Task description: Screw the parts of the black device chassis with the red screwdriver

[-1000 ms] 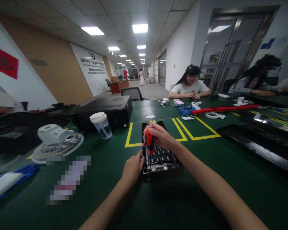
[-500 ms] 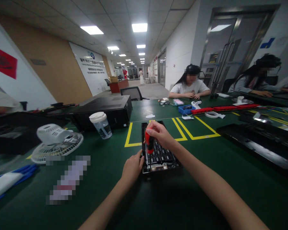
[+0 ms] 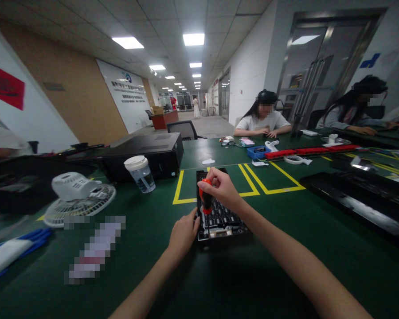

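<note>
A black ribbed module panel [image 3: 224, 218] lies flat on the green table [image 3: 146, 248], partly inside a yellow taped rectangle [image 3: 179, 188]. My right hand [image 3: 221, 188] is closed round the red and black handle of a screwdriver [image 3: 206, 199], held upright with its tip down on the panel's near left part. My left hand [image 3: 183, 234] rests against the panel's left edge, fingers curled on it and pressing it.
A white fan [image 3: 78, 197] lies at the left beside a lidded plastic cup [image 3: 140, 173] and a black case [image 3: 146, 153]. Long black panels [image 3: 359, 195] lie at the right. Two people sit across the table by a blue tray [image 3: 257, 152] and red strips [image 3: 306, 151].
My right hand has turned slightly on the screwdriver handle, fingers shifting over its top. The left hand and the panel have stayed where they were.
</note>
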Tool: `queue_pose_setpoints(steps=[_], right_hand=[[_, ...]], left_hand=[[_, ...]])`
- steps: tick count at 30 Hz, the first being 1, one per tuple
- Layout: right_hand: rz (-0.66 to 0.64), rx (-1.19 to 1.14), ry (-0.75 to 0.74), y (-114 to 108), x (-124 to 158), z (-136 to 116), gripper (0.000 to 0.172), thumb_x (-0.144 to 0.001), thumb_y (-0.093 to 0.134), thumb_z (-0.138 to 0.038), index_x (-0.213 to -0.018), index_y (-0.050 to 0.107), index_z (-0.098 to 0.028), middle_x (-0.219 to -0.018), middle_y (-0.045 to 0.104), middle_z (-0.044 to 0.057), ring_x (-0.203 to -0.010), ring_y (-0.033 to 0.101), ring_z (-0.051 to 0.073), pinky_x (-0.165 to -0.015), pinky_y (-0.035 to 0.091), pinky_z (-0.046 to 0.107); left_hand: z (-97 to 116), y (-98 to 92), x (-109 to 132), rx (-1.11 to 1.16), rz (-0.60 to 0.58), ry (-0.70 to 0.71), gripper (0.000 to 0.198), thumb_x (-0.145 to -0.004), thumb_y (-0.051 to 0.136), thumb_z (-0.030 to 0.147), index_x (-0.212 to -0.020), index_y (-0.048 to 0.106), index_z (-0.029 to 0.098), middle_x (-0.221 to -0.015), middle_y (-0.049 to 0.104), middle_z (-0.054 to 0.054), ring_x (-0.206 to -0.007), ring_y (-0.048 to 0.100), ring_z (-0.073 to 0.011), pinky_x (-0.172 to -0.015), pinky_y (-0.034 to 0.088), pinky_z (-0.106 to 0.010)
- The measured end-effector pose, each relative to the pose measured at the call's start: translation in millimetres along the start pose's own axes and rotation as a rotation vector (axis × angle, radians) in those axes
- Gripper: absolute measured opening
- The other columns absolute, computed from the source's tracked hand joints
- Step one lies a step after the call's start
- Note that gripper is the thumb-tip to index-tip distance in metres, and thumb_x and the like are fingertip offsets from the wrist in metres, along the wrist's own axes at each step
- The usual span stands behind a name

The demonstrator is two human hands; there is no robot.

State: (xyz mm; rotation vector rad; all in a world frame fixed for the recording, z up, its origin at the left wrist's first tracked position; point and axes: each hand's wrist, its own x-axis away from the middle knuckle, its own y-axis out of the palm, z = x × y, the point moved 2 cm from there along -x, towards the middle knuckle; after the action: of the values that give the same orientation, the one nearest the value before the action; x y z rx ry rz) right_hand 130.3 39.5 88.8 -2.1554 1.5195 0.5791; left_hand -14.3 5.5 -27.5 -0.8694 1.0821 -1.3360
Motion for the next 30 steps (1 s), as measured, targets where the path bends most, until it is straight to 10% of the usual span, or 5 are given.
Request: queue_pose_setpoints(steps=[30], right_hand=[[0.263, 0.290, -0.006, 6.3, 10.6, -5.1, 0.029, -0.072, 0.063, -0.034, -0.066, 0.039, -0.019, -0.056, 0.042, -0.006, -0.050, 0.037, 0.008, -0.047, 0.029, 0.020]], left_hand=[[-0.9, 0.0, 0.9, 0.003, 0.022, 0.016, 0.040, -0.091, 0.030, 0.035, -0.128, 0.041, 0.022, -0.100, 0.065, -0.008, -0.091, 0.061, -0.0181, -0.075, 0.041, -0.026]])
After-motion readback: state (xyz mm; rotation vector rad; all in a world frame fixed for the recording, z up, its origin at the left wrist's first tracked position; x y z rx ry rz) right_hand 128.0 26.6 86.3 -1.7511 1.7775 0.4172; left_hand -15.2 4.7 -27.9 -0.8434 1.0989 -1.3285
